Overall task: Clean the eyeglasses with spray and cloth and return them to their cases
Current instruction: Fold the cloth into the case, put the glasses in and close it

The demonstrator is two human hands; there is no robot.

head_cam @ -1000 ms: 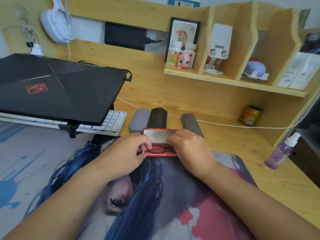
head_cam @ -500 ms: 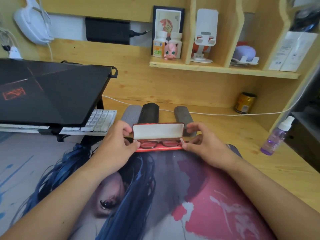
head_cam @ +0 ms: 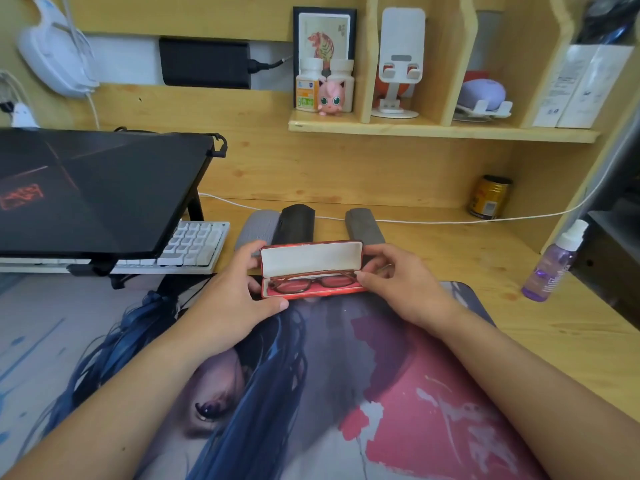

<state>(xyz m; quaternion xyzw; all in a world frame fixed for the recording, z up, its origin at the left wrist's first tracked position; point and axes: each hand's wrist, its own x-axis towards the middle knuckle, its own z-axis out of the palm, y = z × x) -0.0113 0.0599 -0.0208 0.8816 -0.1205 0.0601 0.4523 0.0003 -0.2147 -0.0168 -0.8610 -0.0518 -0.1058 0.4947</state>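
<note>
A red eyeglass case [head_cam: 311,259] lies open at the far edge of the printed desk mat [head_cam: 311,393], its pale lid standing up. Red-framed eyeglasses [head_cam: 311,283] lie folded inside. My left hand [head_cam: 232,299] grips the case's left end, thumb along the front edge. My right hand [head_cam: 401,282] holds the right end, its thumb tip at the glasses' right hinge. Behind the case lie three closed cases: light grey [head_cam: 258,227], black [head_cam: 297,221] and dark grey [head_cam: 364,225]. A purple spray bottle [head_cam: 554,263] stands at the right. No cloth is visible.
A closed black laptop [head_cam: 97,188] sits on a stand at the left above a white keyboard [head_cam: 194,245]. A gold can [head_cam: 489,197] and a white cable [head_cam: 433,221] are at the back. A wooden shelf [head_cam: 443,131] carries small items overhead.
The red case went from nearly closed under my hands to fully open, showing the glasses. My hands moved apart to its two ends, and the camera tilted downward.
</note>
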